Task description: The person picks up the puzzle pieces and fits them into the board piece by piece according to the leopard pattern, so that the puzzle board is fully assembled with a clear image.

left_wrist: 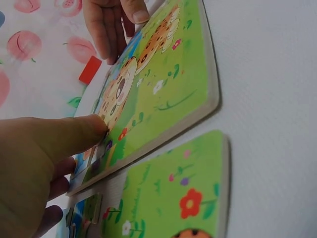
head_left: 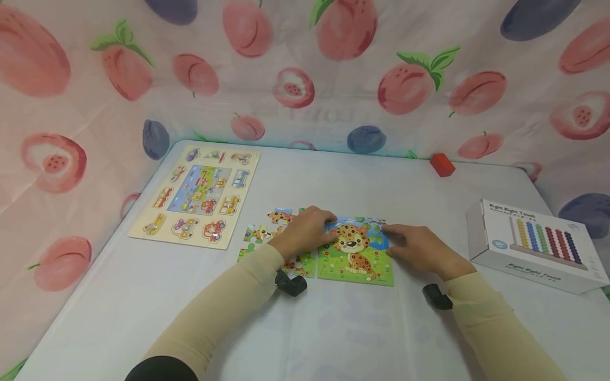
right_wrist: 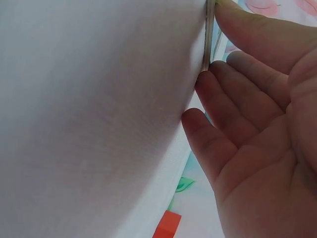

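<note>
A leopard-picture puzzle board [head_left: 355,267] lies on the white table in the head view, with a leopard sitting on green grass. At its upper left is my left hand [head_left: 305,230], with the thumb [left_wrist: 81,131] on the picture near the edge and the other fingers bent beyond it. My right hand [head_left: 424,248] touches the right edge; its fingers [right_wrist: 218,99] are fairly straight, fingertips at the board's side. Left of this board, partly hidden behind my left hand and forearm, lies a second puzzle [head_left: 307,264] with several leopard pieces [head_left: 262,233] about it.
A wooden vehicle puzzle [head_left: 224,222] lies at the back left. On the right stands a white box [head_left: 495,248] picturing a bead counter. A red block [head_left: 442,165] sits near the back edge, before a fruit-patterned cloth [head_left: 333,95].
</note>
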`<control>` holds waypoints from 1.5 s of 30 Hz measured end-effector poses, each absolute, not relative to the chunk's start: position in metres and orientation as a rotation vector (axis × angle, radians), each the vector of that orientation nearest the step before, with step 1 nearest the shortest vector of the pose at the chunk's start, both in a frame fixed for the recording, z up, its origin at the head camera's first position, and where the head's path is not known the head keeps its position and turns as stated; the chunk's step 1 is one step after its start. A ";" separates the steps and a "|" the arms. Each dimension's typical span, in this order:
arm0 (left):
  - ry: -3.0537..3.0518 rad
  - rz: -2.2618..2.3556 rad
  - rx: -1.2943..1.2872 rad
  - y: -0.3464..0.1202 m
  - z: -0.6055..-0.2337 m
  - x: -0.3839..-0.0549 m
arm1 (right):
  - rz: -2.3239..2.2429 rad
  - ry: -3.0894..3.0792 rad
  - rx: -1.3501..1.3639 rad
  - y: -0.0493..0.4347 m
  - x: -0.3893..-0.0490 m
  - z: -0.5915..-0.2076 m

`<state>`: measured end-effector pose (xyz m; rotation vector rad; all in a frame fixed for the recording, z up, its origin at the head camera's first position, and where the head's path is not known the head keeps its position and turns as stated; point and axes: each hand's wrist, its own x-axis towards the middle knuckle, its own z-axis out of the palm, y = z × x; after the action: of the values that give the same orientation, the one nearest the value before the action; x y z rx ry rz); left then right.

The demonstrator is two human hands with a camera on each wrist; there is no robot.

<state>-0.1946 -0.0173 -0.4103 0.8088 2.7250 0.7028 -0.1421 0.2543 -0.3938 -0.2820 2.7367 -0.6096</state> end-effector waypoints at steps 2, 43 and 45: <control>2.727 0.710 0.806 -0.017 -0.410 -0.194 | -0.611 2.738 -0.278 0.255 -0.142 -0.394; 2.694 0.748 0.809 -0.020 -0.410 -0.197 | -0.608 2.732 -0.275 0.255 -0.144 -0.394; 2.694 0.746 0.801 -0.021 -0.409 -0.196 | -0.609 2.733 -0.275 0.255 -0.145 -0.394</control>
<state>-0.1960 -0.0213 -0.4088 0.8014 2.6940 0.7456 -0.1445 0.2548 -0.3942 -0.2745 2.7326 -0.6086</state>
